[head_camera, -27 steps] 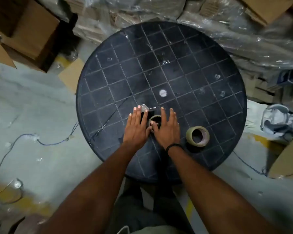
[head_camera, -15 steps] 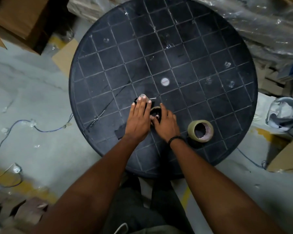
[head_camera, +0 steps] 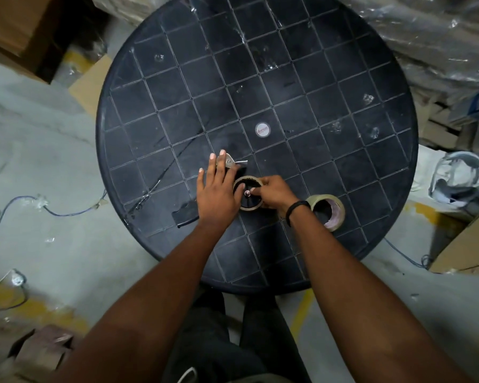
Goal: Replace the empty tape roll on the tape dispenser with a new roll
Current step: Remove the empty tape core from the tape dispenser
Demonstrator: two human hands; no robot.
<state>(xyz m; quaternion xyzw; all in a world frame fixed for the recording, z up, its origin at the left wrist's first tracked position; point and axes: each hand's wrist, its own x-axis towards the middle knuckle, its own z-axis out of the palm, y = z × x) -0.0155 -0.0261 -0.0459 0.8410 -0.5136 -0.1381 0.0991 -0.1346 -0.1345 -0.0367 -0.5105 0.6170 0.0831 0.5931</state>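
Observation:
A black tape dispenser [head_camera: 234, 165] lies flat on the round dark table [head_camera: 288, 78], its metal blade end pointing away from me. An empty brown cardboard roll [head_camera: 253, 207] sits on its hub. My left hand [head_camera: 217, 192] lies flat on the dispenser's left side, fingers spread, pressing it down. My right hand [head_camera: 274, 193] has its fingers curled around the right rim of the empty roll, thumb near the hub's centre. A full roll of tan tape [head_camera: 328, 211] lies flat on the table just right of my right wrist.
Cardboard boxes [head_camera: 14, 29] stand at the back left, and plastic-wrapped goods [head_camera: 426, 37] fill the back right. Another box [head_camera: 468, 244] sits on the floor at the right. A thin cable [head_camera: 25, 205] trails over the grey floor to the left.
My right hand has shifted from lying flat to curling around the empty roll's rim. The left hand stays pressed on the dispenser. The camera has moved closer over the table.

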